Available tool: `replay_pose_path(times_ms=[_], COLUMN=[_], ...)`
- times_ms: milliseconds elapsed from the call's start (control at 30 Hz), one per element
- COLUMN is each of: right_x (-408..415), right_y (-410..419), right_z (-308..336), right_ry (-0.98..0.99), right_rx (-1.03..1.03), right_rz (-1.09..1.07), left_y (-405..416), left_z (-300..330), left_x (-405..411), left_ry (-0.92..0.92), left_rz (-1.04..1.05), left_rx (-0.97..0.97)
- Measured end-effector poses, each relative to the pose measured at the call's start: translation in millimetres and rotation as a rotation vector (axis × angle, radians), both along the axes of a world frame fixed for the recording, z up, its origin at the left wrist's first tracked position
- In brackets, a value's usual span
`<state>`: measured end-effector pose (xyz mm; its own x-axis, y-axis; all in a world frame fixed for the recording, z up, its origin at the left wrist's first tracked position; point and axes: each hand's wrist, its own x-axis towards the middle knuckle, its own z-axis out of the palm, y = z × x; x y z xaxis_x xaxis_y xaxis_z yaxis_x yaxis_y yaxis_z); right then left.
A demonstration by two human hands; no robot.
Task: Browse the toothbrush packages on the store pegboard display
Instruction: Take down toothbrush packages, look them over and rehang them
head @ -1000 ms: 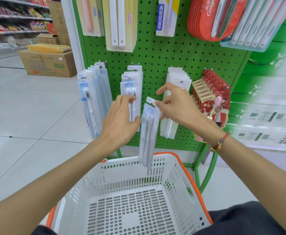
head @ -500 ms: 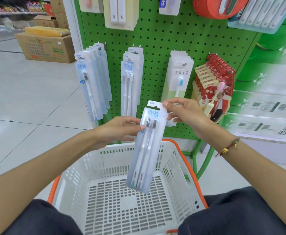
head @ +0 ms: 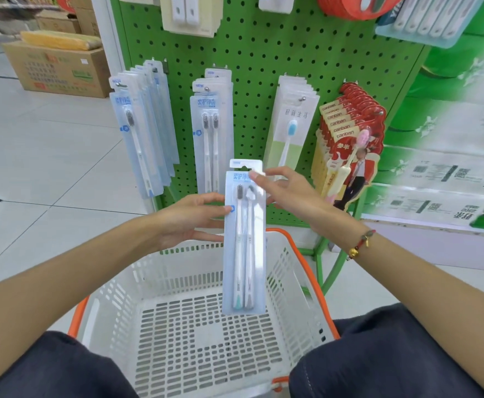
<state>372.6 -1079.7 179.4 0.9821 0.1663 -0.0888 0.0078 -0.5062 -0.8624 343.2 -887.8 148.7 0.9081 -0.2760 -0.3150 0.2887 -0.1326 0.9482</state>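
A clear twin toothbrush package [head: 245, 254] with a pale blue card stands upright in front of me, above the basket. My left hand [head: 189, 219] pinches its left edge, thumb on the front. My right hand [head: 292, 196] pinches its top right, thumb across the printed header. Behind it is the green pegboard [head: 252, 58], hung with a row of single-brush packs [head: 140, 133], matching twin packs [head: 212, 133], a blue-headed brush pack [head: 289, 130] and red canban packs [head: 347, 133].
A white shopping basket [head: 114, 311] with an orange rim sits open below my hands, between my knees. A cardboard box [head: 57, 70] stands on the tiled floor at the back left. Green and white stock fills the shelves at right.
The twin package has come off the hook area and down toward me, turning to face me upright. My left hand went from the hanging packs to the package's left edge.
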Motion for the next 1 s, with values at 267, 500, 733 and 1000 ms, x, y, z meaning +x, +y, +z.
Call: replay_pose_path(times_ms=[267, 500, 733, 1000], right_x=[3.7, 8.6, 11.5, 14.4], right_y=[3.8, 4.8, 0.7, -10.7], right_z=[-6.5, -9.0, -16.4, -24.3], right_ry=[0.018, 0.059, 0.075, 0.239], right_rx=[0.033, 0.046, -0.096, -0.465], right_rz=[0.092, 0.110, 0.236, 0.507], left_y=[0.8, 3.7, 1.4, 2.5], left_z=[-2.4, -5.2, -3.6, -1.2], left_x=[0.1, 2.4, 4.7, 7.1], left_ry=[0.001, 0.010, -0.020, -0.135], left_rz=[0.070, 0.085, 0.234, 0.329], left_rx=[-0.051, -0.036, -0.133, -0.195])
